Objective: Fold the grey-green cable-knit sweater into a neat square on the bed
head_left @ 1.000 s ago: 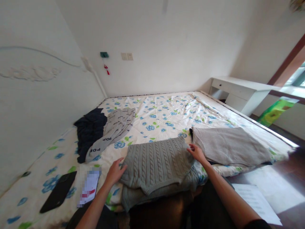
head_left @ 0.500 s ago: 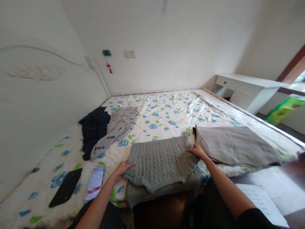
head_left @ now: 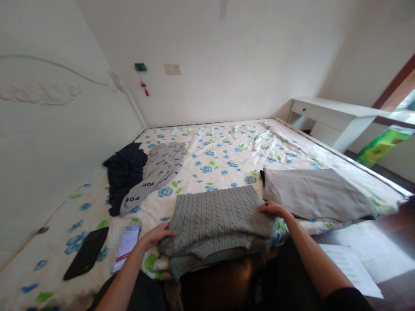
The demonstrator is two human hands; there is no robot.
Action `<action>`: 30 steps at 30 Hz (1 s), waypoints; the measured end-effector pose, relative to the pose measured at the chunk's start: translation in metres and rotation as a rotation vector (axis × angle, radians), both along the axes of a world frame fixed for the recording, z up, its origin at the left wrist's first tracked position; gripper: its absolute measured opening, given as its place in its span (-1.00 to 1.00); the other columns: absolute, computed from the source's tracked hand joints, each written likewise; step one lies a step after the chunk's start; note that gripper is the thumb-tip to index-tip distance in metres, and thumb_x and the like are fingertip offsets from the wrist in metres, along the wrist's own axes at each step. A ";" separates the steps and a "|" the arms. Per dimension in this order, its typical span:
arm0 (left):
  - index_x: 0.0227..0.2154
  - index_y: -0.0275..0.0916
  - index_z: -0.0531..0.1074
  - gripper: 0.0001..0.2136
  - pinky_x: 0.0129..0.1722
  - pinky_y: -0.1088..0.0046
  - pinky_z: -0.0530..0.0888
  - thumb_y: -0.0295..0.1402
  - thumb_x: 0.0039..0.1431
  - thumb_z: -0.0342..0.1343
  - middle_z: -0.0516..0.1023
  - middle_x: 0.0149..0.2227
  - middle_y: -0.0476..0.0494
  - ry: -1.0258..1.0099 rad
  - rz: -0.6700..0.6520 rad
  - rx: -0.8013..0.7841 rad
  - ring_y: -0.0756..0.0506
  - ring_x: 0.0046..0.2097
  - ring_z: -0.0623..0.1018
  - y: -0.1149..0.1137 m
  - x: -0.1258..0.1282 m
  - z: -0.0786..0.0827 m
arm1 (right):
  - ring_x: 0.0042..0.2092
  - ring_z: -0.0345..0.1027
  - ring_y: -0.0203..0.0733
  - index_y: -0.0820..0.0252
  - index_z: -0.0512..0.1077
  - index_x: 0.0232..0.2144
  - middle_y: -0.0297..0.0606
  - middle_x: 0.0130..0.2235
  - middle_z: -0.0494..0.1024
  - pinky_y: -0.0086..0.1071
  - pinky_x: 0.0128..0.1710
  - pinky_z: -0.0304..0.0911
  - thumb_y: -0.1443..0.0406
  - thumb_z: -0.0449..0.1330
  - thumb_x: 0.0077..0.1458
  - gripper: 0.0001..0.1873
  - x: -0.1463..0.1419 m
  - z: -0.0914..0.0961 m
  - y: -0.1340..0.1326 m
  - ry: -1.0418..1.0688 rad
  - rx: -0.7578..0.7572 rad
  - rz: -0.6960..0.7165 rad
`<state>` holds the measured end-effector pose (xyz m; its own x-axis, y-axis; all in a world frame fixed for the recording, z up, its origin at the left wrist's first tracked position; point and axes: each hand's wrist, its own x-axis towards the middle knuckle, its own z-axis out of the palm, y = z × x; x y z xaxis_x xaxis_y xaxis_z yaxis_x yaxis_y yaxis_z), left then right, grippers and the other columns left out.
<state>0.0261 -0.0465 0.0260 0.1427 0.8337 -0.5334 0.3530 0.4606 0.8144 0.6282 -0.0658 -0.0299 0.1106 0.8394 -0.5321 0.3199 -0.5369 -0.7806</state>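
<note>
A grey-green cable-knit sweater [head_left: 215, 216] lies folded over at the near edge of the bed, its ribbed hem toward me and another layer of the knit showing beneath. My left hand [head_left: 158, 233] grips the sweater's left side, thumb on top and the other fingers partly hidden at the edge. On the opposite side, my right hand [head_left: 274, 209] pinches the sweater's right edge. Just beyond that hand is a folded light grey ribbed garment [head_left: 316, 194], with a black layer peeking out under it.
A flowered sheet [head_left: 223, 155] covers the bed. At left lie a dark garment [head_left: 126, 172], a grey printed garment [head_left: 158, 168], a black phone [head_left: 87, 254] and a white-and-red packet [head_left: 127, 246]. White papers [head_left: 350, 268] sit lower right; a white desk [head_left: 333, 114] stands behind.
My hands have moved slightly apart, the left one outward and a little nearer me. The sweater's sides are spread wider and its upper layer lies flatter. The view has shifted slightly.
</note>
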 end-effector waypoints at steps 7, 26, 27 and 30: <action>-0.20 -0.23 0.69 -0.41 0.02 0.15 0.76 0.04 -0.24 0.66 0.84 -0.10 -0.38 -0.122 0.121 -0.036 -0.41 0.01 0.81 0.024 0.020 -0.009 | -0.01 0.70 0.09 0.16 0.66 -0.09 -0.15 -0.12 0.80 -0.24 -0.03 0.62 0.05 0.60 0.02 -0.52 -0.025 -0.005 0.018 -0.015 0.149 -0.016; 0.31 -0.35 0.45 -0.20 0.28 0.07 0.60 -0.05 0.11 0.55 0.71 0.21 -0.56 0.219 0.321 0.384 -0.43 0.25 0.70 0.145 0.029 -0.039 | 0.24 0.61 0.16 0.24 0.57 0.26 0.04 0.16 0.74 -0.17 0.29 0.48 -0.08 0.49 0.14 -0.21 -0.035 -0.031 0.113 -0.250 0.346 -0.334; 0.30 -0.36 0.45 -0.18 0.29 0.05 0.59 -0.05 0.08 0.57 0.71 0.21 -0.58 0.274 0.326 0.346 -0.45 0.26 0.70 0.141 0.026 -0.041 | 0.21 0.63 0.16 0.24 0.59 0.21 0.05 0.12 0.75 -0.17 0.26 0.49 -0.10 0.50 0.13 -0.24 -0.032 -0.032 0.111 -0.260 0.307 -0.316; 0.17 -0.31 0.51 -0.22 0.24 0.04 0.63 0.06 0.01 0.57 0.73 0.16 -0.55 0.299 0.299 0.248 -0.48 0.25 0.70 0.121 0.012 -0.042 | 0.05 0.69 0.16 0.21 0.66 -0.03 0.02 -0.07 0.79 -0.19 0.10 0.58 -0.12 0.55 0.07 -0.37 -0.019 -0.032 0.092 -0.210 0.275 -0.221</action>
